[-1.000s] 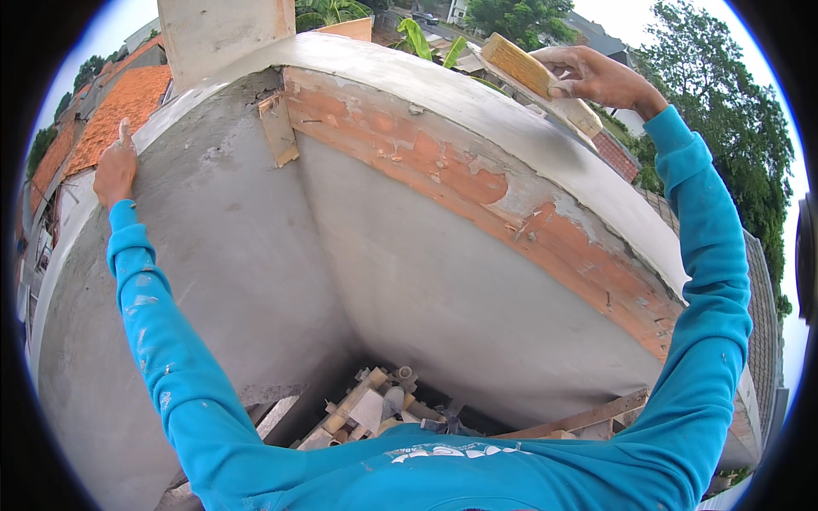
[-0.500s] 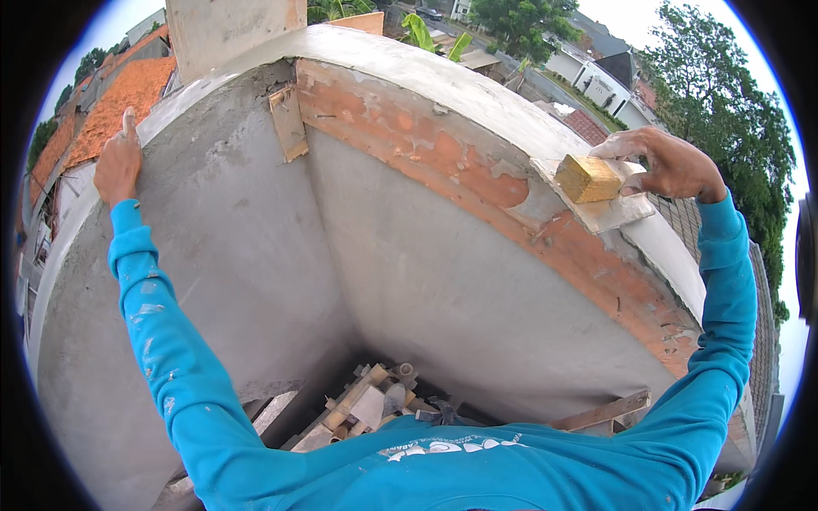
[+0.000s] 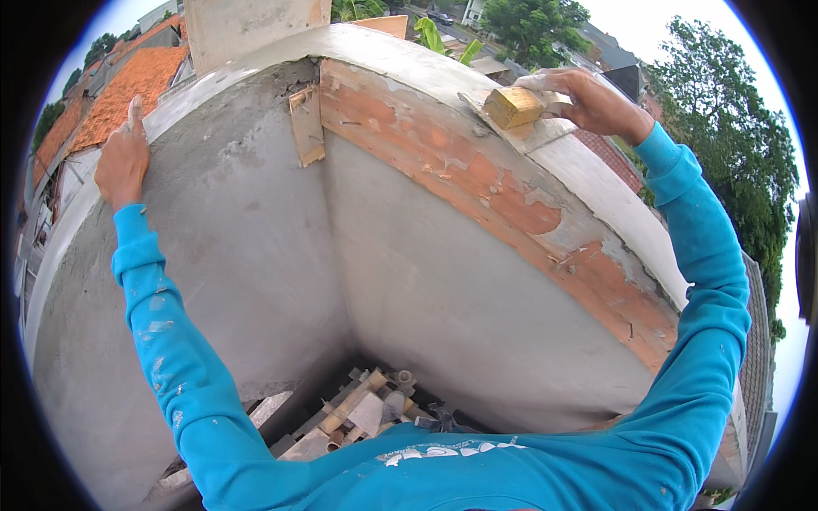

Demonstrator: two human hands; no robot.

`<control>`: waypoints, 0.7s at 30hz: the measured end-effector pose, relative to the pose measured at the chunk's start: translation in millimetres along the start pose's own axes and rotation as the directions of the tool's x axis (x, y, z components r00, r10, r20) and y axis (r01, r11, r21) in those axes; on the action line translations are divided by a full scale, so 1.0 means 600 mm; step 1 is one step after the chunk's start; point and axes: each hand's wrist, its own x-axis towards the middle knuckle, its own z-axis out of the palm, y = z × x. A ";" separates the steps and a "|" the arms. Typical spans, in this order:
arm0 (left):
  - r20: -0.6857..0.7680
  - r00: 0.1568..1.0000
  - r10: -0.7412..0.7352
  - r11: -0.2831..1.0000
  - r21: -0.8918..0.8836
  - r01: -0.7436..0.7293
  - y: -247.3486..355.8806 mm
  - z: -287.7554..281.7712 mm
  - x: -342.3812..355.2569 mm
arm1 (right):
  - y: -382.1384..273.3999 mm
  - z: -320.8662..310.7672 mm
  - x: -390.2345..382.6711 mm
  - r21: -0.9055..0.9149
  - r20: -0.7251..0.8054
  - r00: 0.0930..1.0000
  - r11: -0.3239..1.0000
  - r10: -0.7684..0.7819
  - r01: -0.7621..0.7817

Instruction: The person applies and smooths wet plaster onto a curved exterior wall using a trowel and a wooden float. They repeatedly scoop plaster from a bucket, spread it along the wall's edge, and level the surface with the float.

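My right hand [image 3: 588, 98] grips the yellow wooden block handle [image 3: 513, 107] of a plastering float. The float's flat, pale plate [image 3: 550, 134] lies on the smooth grey top of the wall [image 3: 400, 66], at its inner edge. On the far left, my left hand [image 3: 123, 162] rests on the rim of the left wall [image 3: 234, 192], thumb pointing up; its other fingers are hidden behind the edge. Below the float runs an orange-brown board [image 3: 477, 162] smeared with mortar, nails sticking out of it. A short wooden piece [image 3: 307, 128] stands against the inner corner.
Deep between the walls lie bamboo poles and scrap wood [image 3: 358, 409]. A pale upright panel [image 3: 256, 30] rises at the back left. Beyond the walls are orange tiled roofs [image 3: 132, 94], trees [image 3: 716, 128] and a street far below.
My right hand has slid the float along the wall top, leftward and away from me. My left hand stays on the rim. The view has shifted slightly.
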 end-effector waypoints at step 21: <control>0.037 0.999 -0.002 0.999 -0.036 0.003 -0.013 0.011 0.010 | -0.017 -0.060 0.089 0.141 0.477 0.879 0.989 -0.024 -0.049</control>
